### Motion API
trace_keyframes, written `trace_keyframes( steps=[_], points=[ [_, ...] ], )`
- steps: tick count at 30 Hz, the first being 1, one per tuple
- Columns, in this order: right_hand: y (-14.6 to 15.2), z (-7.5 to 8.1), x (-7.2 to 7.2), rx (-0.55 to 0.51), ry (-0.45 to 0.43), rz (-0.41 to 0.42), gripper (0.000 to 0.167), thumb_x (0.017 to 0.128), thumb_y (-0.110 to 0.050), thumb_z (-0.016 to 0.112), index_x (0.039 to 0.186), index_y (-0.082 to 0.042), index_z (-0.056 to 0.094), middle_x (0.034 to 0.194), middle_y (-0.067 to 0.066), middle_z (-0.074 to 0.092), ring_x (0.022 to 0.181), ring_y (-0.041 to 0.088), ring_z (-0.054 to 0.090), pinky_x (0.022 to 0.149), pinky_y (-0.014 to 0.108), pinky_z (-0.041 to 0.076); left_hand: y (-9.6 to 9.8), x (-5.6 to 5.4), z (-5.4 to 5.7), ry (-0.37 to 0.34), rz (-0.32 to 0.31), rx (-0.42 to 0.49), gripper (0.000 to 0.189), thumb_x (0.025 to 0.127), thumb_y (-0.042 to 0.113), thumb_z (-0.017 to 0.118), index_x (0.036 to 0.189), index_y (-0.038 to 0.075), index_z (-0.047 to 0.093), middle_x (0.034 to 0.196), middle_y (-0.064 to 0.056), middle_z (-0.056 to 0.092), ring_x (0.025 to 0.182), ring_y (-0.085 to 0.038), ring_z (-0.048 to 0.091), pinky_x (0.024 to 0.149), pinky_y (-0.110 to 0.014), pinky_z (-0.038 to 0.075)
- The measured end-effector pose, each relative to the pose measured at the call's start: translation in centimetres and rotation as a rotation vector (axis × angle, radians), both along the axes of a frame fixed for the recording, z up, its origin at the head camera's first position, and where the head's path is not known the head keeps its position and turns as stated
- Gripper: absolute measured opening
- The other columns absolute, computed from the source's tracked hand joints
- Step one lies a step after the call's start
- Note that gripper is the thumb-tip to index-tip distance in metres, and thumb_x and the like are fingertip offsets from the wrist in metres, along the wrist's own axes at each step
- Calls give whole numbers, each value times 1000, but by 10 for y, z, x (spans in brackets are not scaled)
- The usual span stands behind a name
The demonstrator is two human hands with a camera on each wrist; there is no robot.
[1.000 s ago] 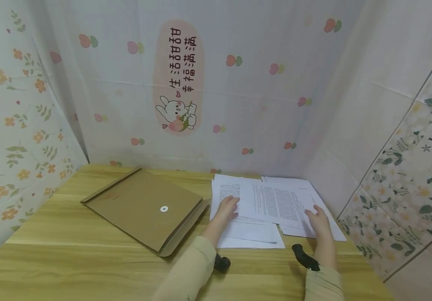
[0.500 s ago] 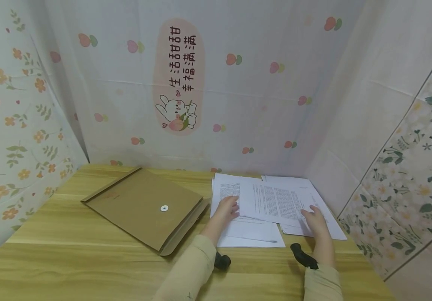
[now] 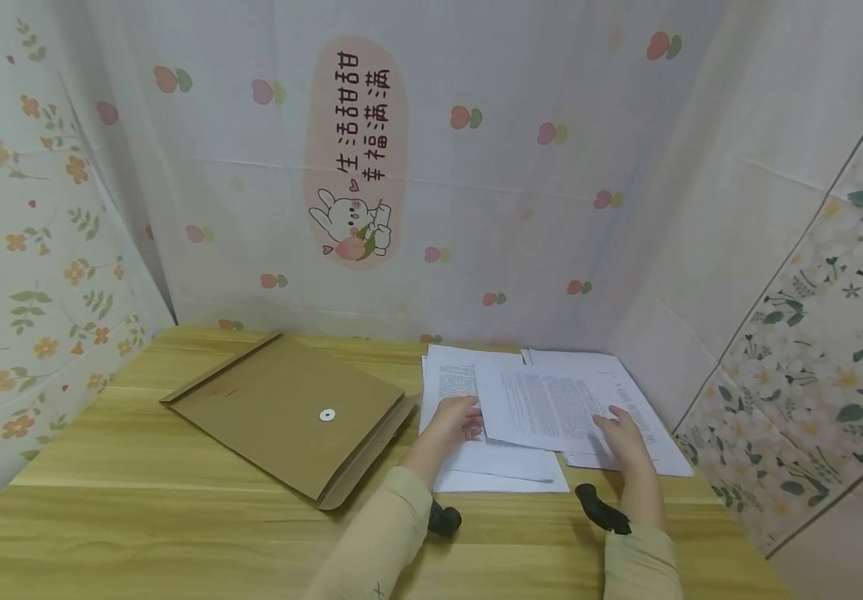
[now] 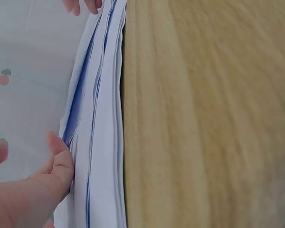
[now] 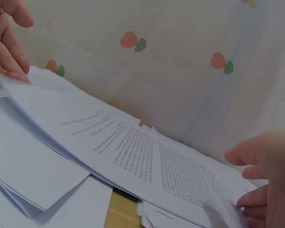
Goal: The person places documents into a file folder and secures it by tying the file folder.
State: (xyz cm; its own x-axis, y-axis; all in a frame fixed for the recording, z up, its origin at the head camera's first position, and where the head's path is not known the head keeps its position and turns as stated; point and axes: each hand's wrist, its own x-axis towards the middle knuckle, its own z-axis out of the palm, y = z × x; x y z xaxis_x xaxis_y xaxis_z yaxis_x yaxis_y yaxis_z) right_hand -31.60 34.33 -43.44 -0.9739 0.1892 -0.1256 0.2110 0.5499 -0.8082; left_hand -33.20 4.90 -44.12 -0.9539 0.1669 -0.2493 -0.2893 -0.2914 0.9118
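Note:
A printed paper stack [image 3: 544, 408] lies crosswise over other sheets, between my two hands. At its left edge, my left hand [image 3: 452, 423] touches the paper with its fingers, the thumb held apart. My right hand [image 3: 628, 442] is at the opposite edge, fingertips right against the paper and thumb raised off it. In the right wrist view the printed stack [image 5: 133, 147] slants, its near edge standing a little above the lower sheets [image 5: 33, 156]. Several layered paper edges [image 4: 107, 118] show beside the left fingers in the left wrist view.
A brown document envelope [image 3: 266, 408] with a white round button lies to the left, its flap toward the papers. More paper [image 3: 596, 367] lies at the back right near the curtain. Patterned curtains [image 3: 536, 208] enclose the wooden table [image 3: 213, 517].
The printed stack has shifted slightly right and tilted, its left end now apart from the sheets below. My right hand has moved slightly left; the left hand has barely moved.

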Motion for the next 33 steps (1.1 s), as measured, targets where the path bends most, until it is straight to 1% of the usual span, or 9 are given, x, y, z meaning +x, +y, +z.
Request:
trace_keyframes(
  steps=[3, 7, 11, 14, 16, 20, 23, 29, 33],
  points=[
    [-1, -2, -1, 33, -15, 10, 70, 99, -28, 39, 147, 11, 6, 147, 40, 8, 136, 52, 10, 110, 58, 12, 2, 0, 0, 3, -8, -28, 52, 93, 12, 56, 133, -16, 39, 112, -24, 59, 94, -28, 60, 80, -33, 54],
    [-3, -2, -1, 85, -24, 49, 69, 100, -27, 39, 146, 13, 7, 146, 40, 8, 136, 52, 8, 110, 57, 10, 3, -1, 1, 24, -28, -47, 50, 94, 11, 55, 133, -16, 40, 119, -24, 57, 106, -33, 58, 85, -38, 52],
    [-4, -2, 3, 179, -45, 40, 69, 99, -31, 41, 146, 11, 12, 147, 37, 14, 134, 57, -3, 106, 65, -4, 4, 1, 3, 34, -54, -28, 52, 95, 13, 54, 135, -16, 36, 125, -27, 54, 110, -36, 57, 87, -39, 52],
    [-3, -2, 6, 227, -63, 20, 69, 98, -34, 41, 147, 7, 16, 147, 34, 17, 131, 60, -12, 100, 71, -12, 5, 1, 0, 17, -64, -13, 54, 95, 12, 54, 136, -16, 35, 125, -28, 53, 106, -37, 59, 86, -39, 52],
    [-1, -3, 7, 228, -63, 13, 69, 97, -33, 42, 147, 7, 15, 148, 34, 15, 131, 60, -12, 100, 71, -10, 6, 1, -2, 13, -70, -12, 54, 94, 11, 54, 137, -16, 34, 125, -29, 51, 103, -37, 59, 85, -38, 53],
    [2, -5, 6, 248, -40, -21, 70, 96, -31, 44, 147, 7, 14, 147, 37, 13, 131, 62, 0, 103, 70, 2, 8, 1, -7, 19, -74, 1, 55, 94, 8, 54, 136, -19, 32, 127, -31, 49, 101, -37, 60, 83, -37, 54],
    [4, -7, 6, 275, -35, -47, 71, 95, -31, 44, 146, 8, 15, 145, 40, 11, 128, 63, 6, 102, 69, 8, 9, 0, -8, 20, -68, 14, 52, 93, 5, 53, 134, -20, 34, 124, -31, 50, 98, -35, 61, 82, -37, 54],
    [8, -8, 7, 276, -57, -57, 73, 94, -33, 44, 146, 9, 14, 142, 45, 3, 127, 64, 1, 102, 70, 7, 12, 2, -8, 35, -63, -34, 45, 93, 1, 53, 130, -21, 39, 111, -27, 57, 92, -33, 63, 79, -36, 55],
    [13, -6, 11, 285, -61, -74, 74, 93, -32, 43, 144, 12, 13, 141, 44, 6, 124, 64, 3, 100, 70, 11, 13, 4, -9, 52, -63, -69, 42, 91, -2, 53, 128, -20, 43, 106, -26, 59, 90, -34, 64, 77, -36, 56]
  ],
)
